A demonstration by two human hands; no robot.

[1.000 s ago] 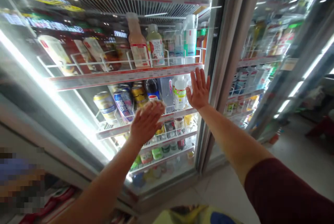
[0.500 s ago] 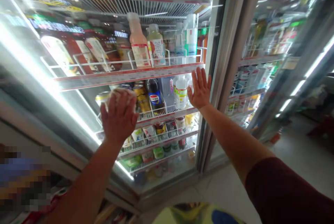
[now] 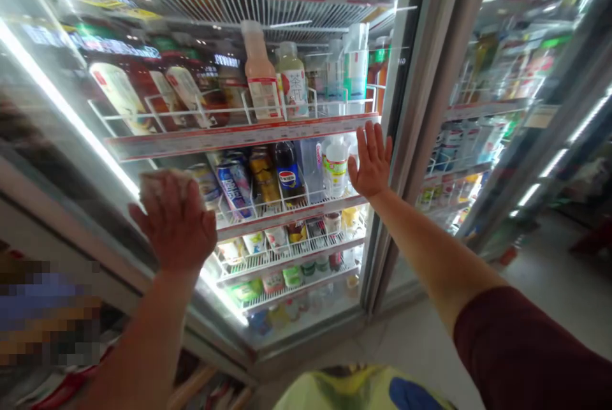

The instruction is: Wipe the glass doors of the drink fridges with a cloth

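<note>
Cloth (image 3: 165,175) (pale, blurred) is lying under L hand (image 3: 174,222), splayed wide, at L side of glass door (image 3: 421,91); R hand (image 3: 371,164), unclenched, is resting flat nr door's R edge. Bottles (image 3: 262,78) & cans (image 3: 234,187) are standing on racks (image 3: 248,137) behind door.

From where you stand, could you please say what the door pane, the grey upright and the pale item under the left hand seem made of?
Door pane: likely clear, glossy glass; bright reflections show on it.
Grey upright: probably satin metal, from its soft sheen.
Pale item under left hand: perhaps matte cloth, soft-edged but blurred.
</note>
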